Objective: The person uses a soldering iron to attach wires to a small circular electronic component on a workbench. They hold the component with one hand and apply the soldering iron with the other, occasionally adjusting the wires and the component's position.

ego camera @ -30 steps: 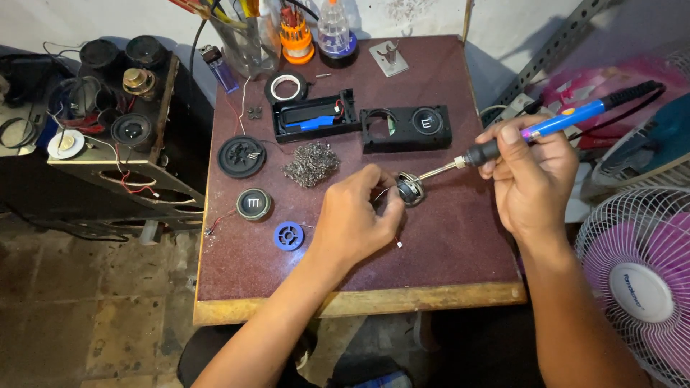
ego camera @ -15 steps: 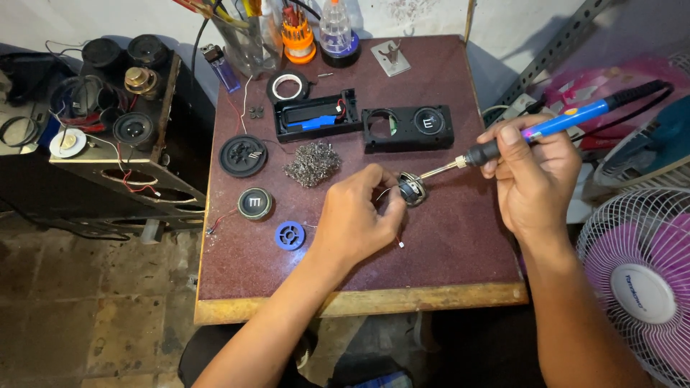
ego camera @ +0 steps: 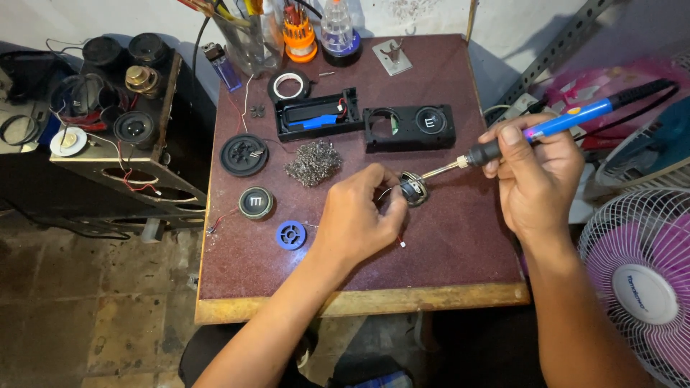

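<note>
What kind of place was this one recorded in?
Probably a small home electronics repair bench: a blue-handled soldering iron in the right hand, a tangled steel-wool tip cleaner, and an opened black speaker casing.

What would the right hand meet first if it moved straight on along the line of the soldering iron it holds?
Probably the small round speaker part. The right hand aims the soldering iron down-left, and its tip sits at that part, pinched by the left hand. Whether the tip already touches cannot be told.
</note>
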